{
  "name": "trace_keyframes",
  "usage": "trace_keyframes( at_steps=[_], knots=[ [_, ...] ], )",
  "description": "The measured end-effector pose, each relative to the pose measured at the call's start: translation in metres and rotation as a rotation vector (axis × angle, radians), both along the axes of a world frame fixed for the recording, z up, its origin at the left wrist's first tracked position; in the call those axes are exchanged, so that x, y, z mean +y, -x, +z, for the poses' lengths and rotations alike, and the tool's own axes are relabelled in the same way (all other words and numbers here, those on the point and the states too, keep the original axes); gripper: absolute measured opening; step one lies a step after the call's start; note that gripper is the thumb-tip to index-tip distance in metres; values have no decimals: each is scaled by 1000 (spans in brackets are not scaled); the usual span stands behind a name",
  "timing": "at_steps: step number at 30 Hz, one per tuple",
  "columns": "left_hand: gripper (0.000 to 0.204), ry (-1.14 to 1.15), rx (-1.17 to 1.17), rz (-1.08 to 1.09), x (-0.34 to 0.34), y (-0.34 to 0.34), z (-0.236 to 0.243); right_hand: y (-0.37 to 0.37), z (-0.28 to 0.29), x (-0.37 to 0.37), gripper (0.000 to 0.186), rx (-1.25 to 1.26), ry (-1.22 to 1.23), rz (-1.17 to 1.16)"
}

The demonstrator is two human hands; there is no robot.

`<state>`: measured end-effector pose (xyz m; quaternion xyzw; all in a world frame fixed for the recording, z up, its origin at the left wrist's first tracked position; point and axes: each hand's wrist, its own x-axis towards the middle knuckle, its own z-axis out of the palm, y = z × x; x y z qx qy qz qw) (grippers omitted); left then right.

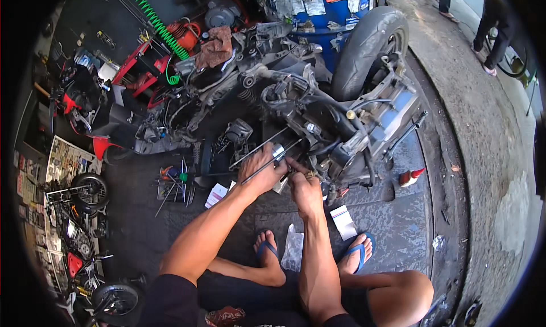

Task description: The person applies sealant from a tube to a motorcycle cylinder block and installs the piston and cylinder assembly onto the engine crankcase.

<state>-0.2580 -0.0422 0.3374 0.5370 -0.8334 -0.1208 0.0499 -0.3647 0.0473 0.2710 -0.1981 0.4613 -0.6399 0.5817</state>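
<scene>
My left hand (260,172) is closed around a shiny metal cylinder (278,152) among long thin metal rods (259,169) at the lower front of a partly stripped scooter's engine area. My right hand (306,193) is closed just right of it, with the fingertips at the dark mechanism; what they hold is too hidden to make out. The scooter frame (369,128) and its rear tyre (364,54) lie beyond both hands. A dark metal engine part (234,135) sits left of the rods.
A red-capped bottle (410,178), paper packets (343,222), a plastic bag (292,247) and small tools (173,185) lie on the floor. Other motorbikes (85,224) stand left, a blue barrel (324,37) behind. At upper right, two people's legs (495,42) are on the pavement.
</scene>
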Motion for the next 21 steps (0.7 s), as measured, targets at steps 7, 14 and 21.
trace_keyframes(
  at_steps=[7,14,21],
  knots=[
    [43,19,-4,-15,2,3,2,1,-9,-2,50,198,-23,-16],
    [44,-10,-18,-33,0,4,6,2,-5,-4,50,261,-36,-13],
    [47,-35,-43,-87,-3,-4,4,3,18,0,47,202,-59,-6]
  ],
)
